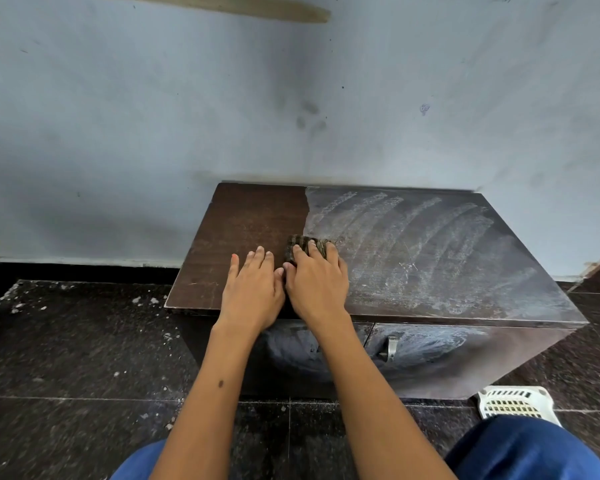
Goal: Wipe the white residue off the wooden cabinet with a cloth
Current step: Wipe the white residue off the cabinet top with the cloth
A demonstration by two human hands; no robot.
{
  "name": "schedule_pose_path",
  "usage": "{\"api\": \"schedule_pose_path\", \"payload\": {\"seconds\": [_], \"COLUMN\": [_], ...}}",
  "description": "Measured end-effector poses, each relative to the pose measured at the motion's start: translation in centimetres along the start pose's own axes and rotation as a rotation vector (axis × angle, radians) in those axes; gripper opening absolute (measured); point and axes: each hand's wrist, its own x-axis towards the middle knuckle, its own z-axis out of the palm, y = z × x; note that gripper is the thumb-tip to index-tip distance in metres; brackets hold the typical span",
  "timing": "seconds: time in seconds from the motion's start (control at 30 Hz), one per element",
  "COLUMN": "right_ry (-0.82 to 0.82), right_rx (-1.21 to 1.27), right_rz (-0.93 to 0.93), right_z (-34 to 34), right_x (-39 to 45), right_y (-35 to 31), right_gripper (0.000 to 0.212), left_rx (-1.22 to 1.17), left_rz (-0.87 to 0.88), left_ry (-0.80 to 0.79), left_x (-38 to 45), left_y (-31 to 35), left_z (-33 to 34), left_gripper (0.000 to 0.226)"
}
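Note:
A low dark wooden cabinet [243, 216] stands against the wall. The left third of its top is bare brown wood. White residue [430, 251] streaks the rest of the top, and more smears the front doors [430, 344]. A dark folded cloth [297, 245] lies at the line where bare wood meets residue. My right hand [317, 282] lies over the cloth, fingers bent on top of it, pressing it to the wood. My left hand [252, 289] rests flat on the bare wood just left of it, fingers straight.
A pale blue wall [222, 116] rises behind the cabinet. The dark stone floor [84, 358] carries white flecks. A white slotted plastic basket [516, 403] sits on the floor at the cabinet's right front corner. A metal handle [390, 348] hangs on a door. My knees in blue trousers show below.

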Motion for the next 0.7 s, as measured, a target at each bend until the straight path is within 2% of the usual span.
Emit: {"api": "schedule_pose_path", "payload": {"seconds": [0.3, 0.57, 0.7], "right_ry": [-0.014, -0.059, -0.014], "right_rx": [0.032, 0.040, 0.030], "right_rz": [0.009, 0.042, 0.041], "right_z": [-0.2, 0.2, 0.2], "right_x": [-3.6, 2.9, 1.7], "right_y": [-0.1, -0.5, -0.6], "right_gripper": [0.044, 0.041, 0.039], "left_rx": [-0.022, -0.003, 0.001], "left_rz": [-0.013, -0.015, -0.004], "left_ry": [-0.011, 0.002, -0.005], "left_x": [0.4, 0.2, 0.4], "left_y": [0.0, -0.3, -0.2], "left_z": [-0.1, -0.1, 0.0], "left_gripper": [0.050, 0.049, 0.049]}}
